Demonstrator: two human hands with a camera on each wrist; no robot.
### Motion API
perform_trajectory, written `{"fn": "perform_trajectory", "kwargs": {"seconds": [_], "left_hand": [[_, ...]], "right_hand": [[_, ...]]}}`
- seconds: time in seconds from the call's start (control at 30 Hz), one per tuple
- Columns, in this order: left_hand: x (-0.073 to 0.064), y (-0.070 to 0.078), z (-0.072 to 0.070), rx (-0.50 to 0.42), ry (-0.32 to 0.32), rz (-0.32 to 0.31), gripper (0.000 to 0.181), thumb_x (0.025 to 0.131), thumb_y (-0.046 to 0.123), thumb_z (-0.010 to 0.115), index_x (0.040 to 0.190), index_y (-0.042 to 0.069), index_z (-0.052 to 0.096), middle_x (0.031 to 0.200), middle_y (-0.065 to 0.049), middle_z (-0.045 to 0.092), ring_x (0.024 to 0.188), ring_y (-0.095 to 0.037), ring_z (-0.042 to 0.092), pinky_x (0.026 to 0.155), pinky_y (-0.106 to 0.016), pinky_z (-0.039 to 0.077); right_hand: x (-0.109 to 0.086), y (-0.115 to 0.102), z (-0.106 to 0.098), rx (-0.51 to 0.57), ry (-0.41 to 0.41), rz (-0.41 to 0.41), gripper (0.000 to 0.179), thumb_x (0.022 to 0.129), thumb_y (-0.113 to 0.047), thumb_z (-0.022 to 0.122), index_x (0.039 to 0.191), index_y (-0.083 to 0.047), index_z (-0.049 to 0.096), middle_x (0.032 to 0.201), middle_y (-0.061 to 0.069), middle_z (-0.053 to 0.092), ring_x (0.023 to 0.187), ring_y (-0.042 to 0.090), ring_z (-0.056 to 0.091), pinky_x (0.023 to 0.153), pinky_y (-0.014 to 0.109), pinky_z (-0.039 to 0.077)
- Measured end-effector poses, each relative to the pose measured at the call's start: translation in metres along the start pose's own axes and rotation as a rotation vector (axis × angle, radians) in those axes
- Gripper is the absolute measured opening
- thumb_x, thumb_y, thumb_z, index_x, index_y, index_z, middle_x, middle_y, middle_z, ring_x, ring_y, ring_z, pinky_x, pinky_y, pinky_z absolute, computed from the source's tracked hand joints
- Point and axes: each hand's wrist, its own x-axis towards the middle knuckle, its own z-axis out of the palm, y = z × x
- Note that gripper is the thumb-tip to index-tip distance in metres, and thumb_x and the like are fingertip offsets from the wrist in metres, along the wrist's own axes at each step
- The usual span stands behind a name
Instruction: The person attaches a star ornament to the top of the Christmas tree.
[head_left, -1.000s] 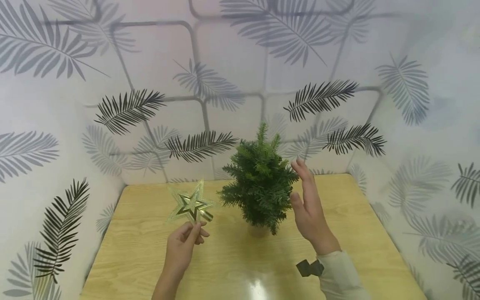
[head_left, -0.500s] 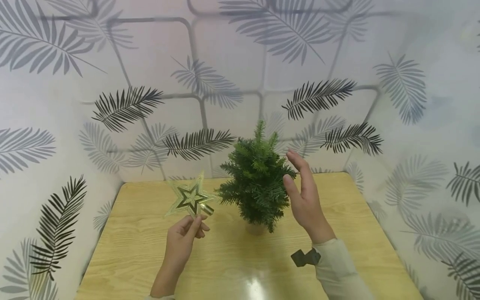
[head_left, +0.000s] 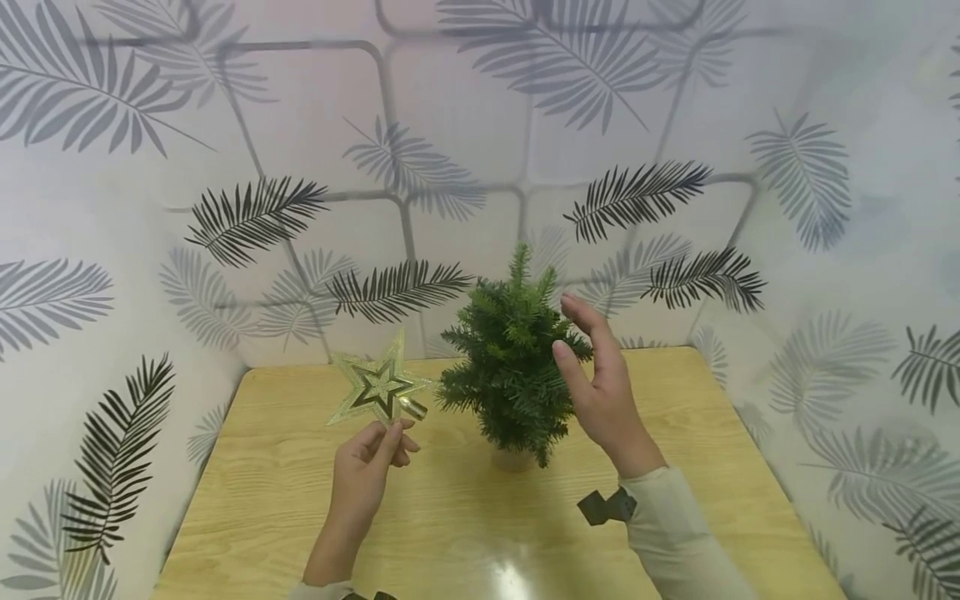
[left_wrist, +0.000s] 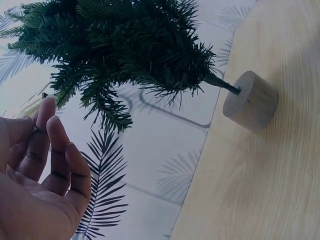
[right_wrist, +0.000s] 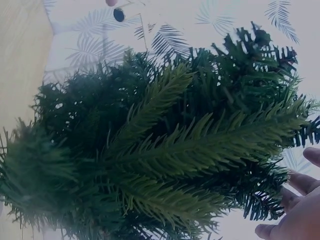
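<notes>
My left hand (head_left: 367, 467) pinches a gold star tree topper (head_left: 380, 385) by a lower point, left of a small artificial Christmas tree (head_left: 517, 367). The glittery star faces up, and its short shiny tube points toward the lower right. The tree stands upright, dark green with lighter tips at its crown. In the left wrist view its thin trunk enters a round wooden base (left_wrist: 252, 102). On the tree's right side my right hand (head_left: 606, 396) is held with thumb and fingers apart, near the upper branches. Whether it touches the needles I cannot tell.
The tree stands on a light wood-grain table (head_left: 262, 500). Behind and at both sides are pale walls (head_left: 465, 100) printed with grey and black leaves. A dark wrist device (head_left: 606, 506) sits at my right cuff.
My right hand has moved left and slightly up, closer to the tree's crown. My left hand has raised the star a little. The tree stays in about the same place.
</notes>
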Motion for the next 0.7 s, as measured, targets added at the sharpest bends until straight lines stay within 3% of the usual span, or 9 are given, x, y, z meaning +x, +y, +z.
{"fn": "perform_trajectory", "kwargs": {"seconds": [0.4,0.7], "left_hand": [[0.012,0.014,0.000,0.003,-0.021,0.084,0.038,0.109,0.022,0.057,0.086,-0.007,0.062,0.107,-0.001,0.074,0.083,-0.016,0.067,0.078,-0.027,0.056],[0.019,0.017,0.002,-0.004,-0.027,0.083,0.039,0.107,0.025,0.060,0.084,-0.006,0.062,0.101,-0.003,0.076,0.079,-0.021,0.066,0.080,-0.028,0.056]], "right_hand": [[0.009,-0.005,0.002,0.005,0.021,-0.045,0.046,0.103,0.001,0.053,0.149,-0.003,0.051,0.156,0.010,0.047,0.148,0.027,0.037,0.121,0.047,0.028],[0.010,-0.004,0.005,0.021,0.032,-0.053,0.044,0.101,0.004,0.054,0.146,0.004,0.051,0.151,0.018,0.050,0.144,0.029,0.042,0.119,0.044,0.032]]}}
